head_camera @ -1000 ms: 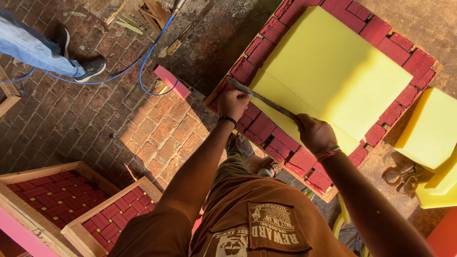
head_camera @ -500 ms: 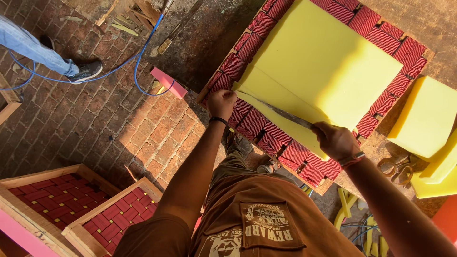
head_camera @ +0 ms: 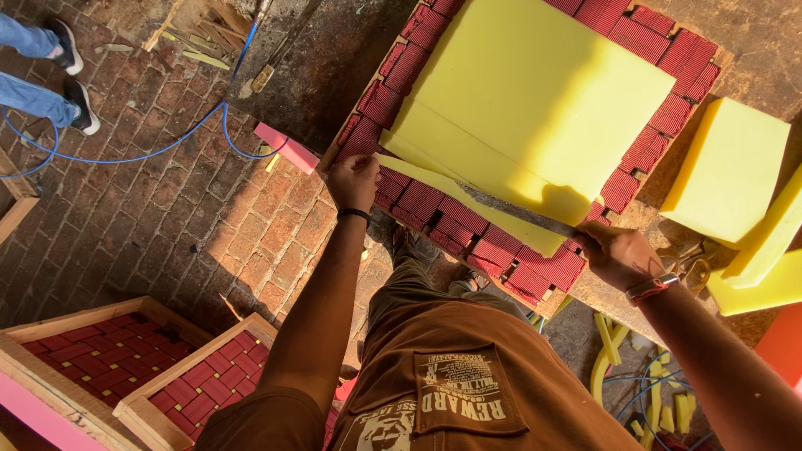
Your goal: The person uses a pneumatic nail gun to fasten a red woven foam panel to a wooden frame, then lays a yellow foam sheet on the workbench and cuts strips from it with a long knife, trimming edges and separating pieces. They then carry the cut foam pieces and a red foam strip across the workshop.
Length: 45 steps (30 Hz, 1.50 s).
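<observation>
Left hand [head_camera: 352, 179] pinching end of cut foam strip [head_camera: 468, 205]. Right hand [head_camera: 620, 255] fisted on knife [head_camera: 514, 210], blade lying across yellow foam sheet [head_camera: 543, 100] atop red webbed frame [head_camera: 652, 146].

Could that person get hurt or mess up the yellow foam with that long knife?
Maybe. The left hand pinches the foam strip in line with the knife, so a slip by the right hand might nick fingers. The cut could also wander across the foam sheet.
</observation>
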{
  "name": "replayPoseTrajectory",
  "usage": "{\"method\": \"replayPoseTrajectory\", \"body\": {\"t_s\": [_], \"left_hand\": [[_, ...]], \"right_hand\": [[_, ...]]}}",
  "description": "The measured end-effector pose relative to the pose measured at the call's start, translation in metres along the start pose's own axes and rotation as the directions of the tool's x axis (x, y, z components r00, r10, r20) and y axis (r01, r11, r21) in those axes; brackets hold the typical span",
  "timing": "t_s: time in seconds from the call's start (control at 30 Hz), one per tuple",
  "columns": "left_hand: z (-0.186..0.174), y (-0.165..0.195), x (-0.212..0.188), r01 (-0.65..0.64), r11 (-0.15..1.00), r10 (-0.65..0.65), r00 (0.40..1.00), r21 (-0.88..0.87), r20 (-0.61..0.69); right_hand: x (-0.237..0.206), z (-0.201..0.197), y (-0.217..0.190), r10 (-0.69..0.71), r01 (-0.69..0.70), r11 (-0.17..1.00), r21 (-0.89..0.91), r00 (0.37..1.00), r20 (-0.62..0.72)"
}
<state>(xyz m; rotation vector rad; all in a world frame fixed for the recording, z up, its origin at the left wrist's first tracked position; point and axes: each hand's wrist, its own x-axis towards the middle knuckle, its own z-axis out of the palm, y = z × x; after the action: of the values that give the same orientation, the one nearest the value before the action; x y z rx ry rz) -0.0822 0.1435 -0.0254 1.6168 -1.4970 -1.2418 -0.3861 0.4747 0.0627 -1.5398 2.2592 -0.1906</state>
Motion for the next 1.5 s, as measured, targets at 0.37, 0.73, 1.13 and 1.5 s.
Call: {"method": "replayPoseTrajectory", "body": {"t_s": [0.37, 0.73, 1.13, 1.5], "left_hand": [[-0.007, 0.020, -0.029, 0.013, 0.996, -0.020, 0.997, -0.085, -0.074], [-0.019, 0.026, -0.054, 0.046, 0.977, -0.079, 0.985, -0.210, -0.153], [-0.044, 0.016, -0.074, -0.037, 0.969, -0.018, 0.975, -0.244, -0.222], [-0.120, -0.001, -0.048, -0.081, 0.904, 0.141, 0.984, -0.420, 0.113]], "right_hand": [[-0.051, 0.000, 0.043, 0.099, -0.096, 0.990, -0.103, 0.995, 0.028], [-0.046, 0.019, 0.056, 0.006, -0.002, 0.996, -0.088, 0.999, 0.041], [-0.097, 0.032, 0.113, 0.139, -0.137, 0.990, -0.038, 0.989, 0.049], [-0.133, 0.103, 0.075, 0.527, -0.173, 0.416, 0.893, 0.846, -0.082]]}}
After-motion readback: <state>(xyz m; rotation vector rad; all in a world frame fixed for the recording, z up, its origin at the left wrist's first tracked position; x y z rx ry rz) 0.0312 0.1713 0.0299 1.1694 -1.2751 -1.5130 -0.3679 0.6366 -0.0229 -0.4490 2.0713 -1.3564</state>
